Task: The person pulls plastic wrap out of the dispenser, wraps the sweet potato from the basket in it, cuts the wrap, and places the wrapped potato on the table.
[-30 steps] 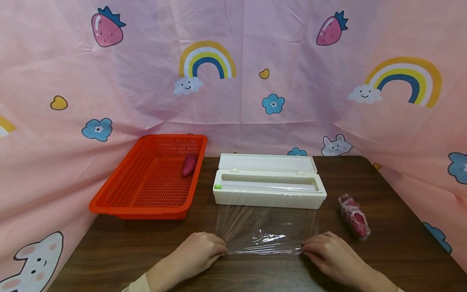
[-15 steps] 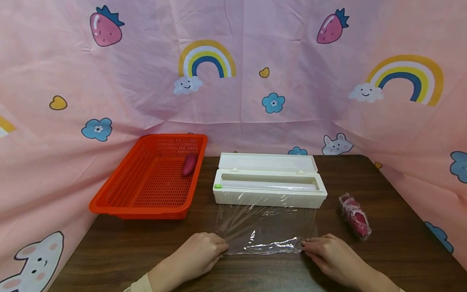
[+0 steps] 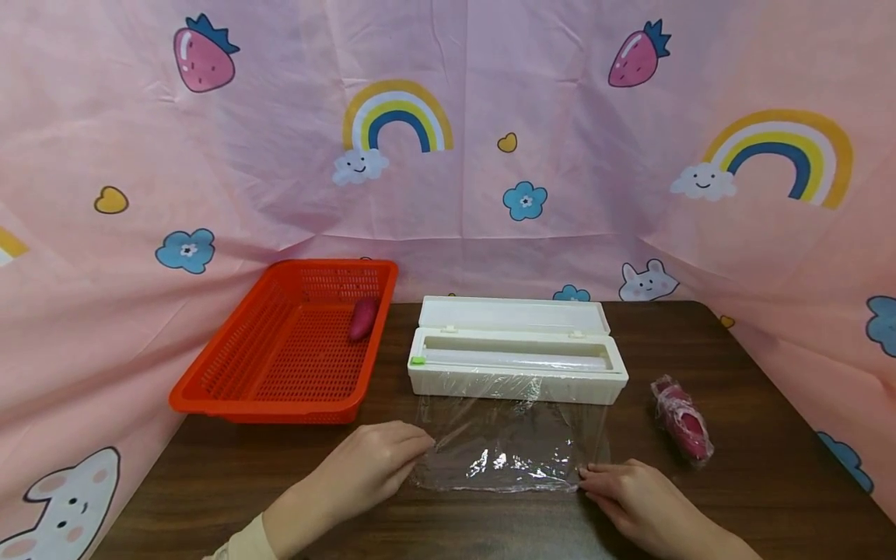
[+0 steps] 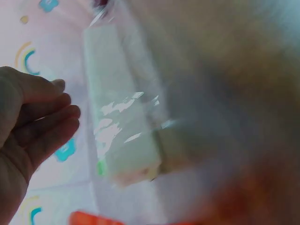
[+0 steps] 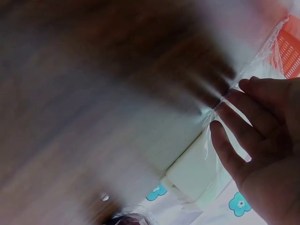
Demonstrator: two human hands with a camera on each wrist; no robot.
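A sheet of cling film (image 3: 500,443) stretches toward me from a white dispenser box (image 3: 514,387), whose lid stands open. My right hand (image 3: 640,498) pinches the film's near right corner between thumb and fingers, as the right wrist view also shows. At the near left corner, my left hand (image 3: 371,467) hovers beside the film with relaxed fingers. In the left wrist view, that hand (image 4: 35,112) has nothing between thumb and fingers. Inside the box lies the film roll (image 3: 514,359), and a green slider (image 3: 418,360) sits at the left end.
An orange-red plastic basket (image 3: 273,408) stands at the left with one purple-skinned sweet potato (image 3: 362,320) in it. Right of the dispenser lies another sweet potato (image 3: 684,420), wrapped in film. A patterned cloth (image 3: 448,194) hangs behind the brown table (image 3: 490,529).
My left hand has let go of the film's left corner and shifted slightly up and left. The near edge of the film has slackened. My right hand keeps its pinch at about the same place.
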